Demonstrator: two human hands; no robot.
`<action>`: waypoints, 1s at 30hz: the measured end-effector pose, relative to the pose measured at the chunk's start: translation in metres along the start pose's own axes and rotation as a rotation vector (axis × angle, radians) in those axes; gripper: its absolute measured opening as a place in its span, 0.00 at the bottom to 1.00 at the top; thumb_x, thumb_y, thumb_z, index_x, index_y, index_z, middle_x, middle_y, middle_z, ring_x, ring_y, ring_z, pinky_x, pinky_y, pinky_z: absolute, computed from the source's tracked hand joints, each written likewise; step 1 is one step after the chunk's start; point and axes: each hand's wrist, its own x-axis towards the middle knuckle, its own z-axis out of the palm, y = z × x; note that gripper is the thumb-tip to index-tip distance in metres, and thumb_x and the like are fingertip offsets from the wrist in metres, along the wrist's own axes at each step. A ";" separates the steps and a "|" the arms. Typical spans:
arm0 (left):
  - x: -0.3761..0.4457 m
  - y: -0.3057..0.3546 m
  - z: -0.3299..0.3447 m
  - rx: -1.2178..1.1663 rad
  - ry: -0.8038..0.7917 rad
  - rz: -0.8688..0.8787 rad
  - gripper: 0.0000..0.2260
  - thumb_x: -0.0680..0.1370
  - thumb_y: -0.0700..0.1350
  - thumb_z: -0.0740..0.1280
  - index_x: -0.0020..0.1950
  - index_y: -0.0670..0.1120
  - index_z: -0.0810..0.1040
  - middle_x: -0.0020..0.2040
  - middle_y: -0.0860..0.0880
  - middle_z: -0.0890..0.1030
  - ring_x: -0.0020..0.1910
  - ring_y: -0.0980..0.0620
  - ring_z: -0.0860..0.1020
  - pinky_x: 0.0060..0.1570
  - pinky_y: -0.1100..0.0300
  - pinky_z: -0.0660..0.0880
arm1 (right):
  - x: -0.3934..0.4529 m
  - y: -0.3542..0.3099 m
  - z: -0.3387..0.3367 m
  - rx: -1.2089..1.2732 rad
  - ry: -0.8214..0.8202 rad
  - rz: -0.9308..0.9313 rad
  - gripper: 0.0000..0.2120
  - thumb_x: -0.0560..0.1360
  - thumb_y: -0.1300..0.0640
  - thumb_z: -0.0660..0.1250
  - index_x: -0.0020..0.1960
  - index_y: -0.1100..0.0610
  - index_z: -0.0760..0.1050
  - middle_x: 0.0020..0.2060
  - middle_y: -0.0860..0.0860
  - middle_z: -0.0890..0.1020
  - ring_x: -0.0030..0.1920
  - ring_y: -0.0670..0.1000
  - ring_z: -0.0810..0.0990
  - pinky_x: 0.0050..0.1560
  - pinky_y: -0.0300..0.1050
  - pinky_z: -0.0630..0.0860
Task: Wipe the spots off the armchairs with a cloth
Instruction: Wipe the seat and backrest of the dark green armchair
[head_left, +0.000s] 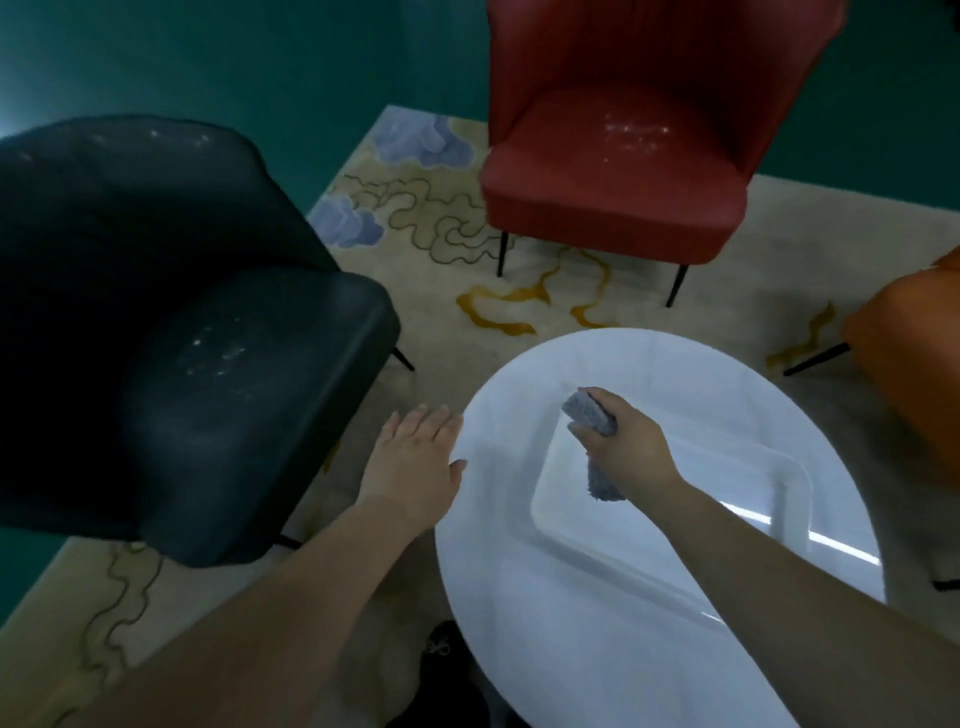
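Right grip (618, 441) clenched on the cloth (592, 413): grey, bunched, one end poking out above the fingers, the other hanging below the fist over the surface (519, 597). Cloth looks clear of the surface; contact can't be confirmed. Left grip (415, 467) released, fingers flat and together, palm down, thumb at the surface's left rim, holding nothing.

Surface is round, white, glossy, with a rectangular frame showing through or reflected in it.

Three armchairs around it on a patterned rug (441, 218):
- black chair (208, 364), left, just beyond the left hand. White specks on the seat middle, more along the top of the backrest.
- red chair (613, 171), far side. White specks on the seat near the back.
- orange chair (914, 353), right edge, mostly cut off. Can't tell if spotted.

Cloth is apart from all three chairs, nearest the black one. Walls dark teal.
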 end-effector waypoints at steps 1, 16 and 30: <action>-0.009 -0.014 -0.005 -0.011 0.007 -0.037 0.26 0.81 0.58 0.53 0.78 0.53 0.52 0.79 0.51 0.54 0.78 0.49 0.51 0.73 0.49 0.43 | 0.000 -0.015 0.007 -0.012 -0.020 -0.025 0.11 0.74 0.50 0.68 0.56 0.40 0.74 0.43 0.39 0.79 0.43 0.40 0.78 0.41 0.34 0.71; -0.091 -0.266 -0.014 -0.141 0.044 -0.301 0.26 0.81 0.59 0.53 0.78 0.54 0.56 0.78 0.51 0.58 0.77 0.49 0.53 0.74 0.48 0.45 | 0.008 -0.194 0.203 -0.202 -0.162 -0.192 0.14 0.78 0.44 0.59 0.61 0.46 0.72 0.54 0.47 0.77 0.51 0.49 0.76 0.49 0.43 0.70; -0.082 -0.405 0.002 -0.223 0.104 -0.538 0.27 0.80 0.58 0.56 0.78 0.54 0.54 0.78 0.51 0.57 0.77 0.48 0.52 0.74 0.47 0.47 | 0.084 -0.280 0.335 -0.252 -0.265 -0.242 0.23 0.73 0.38 0.62 0.65 0.47 0.68 0.54 0.45 0.76 0.51 0.47 0.74 0.44 0.42 0.68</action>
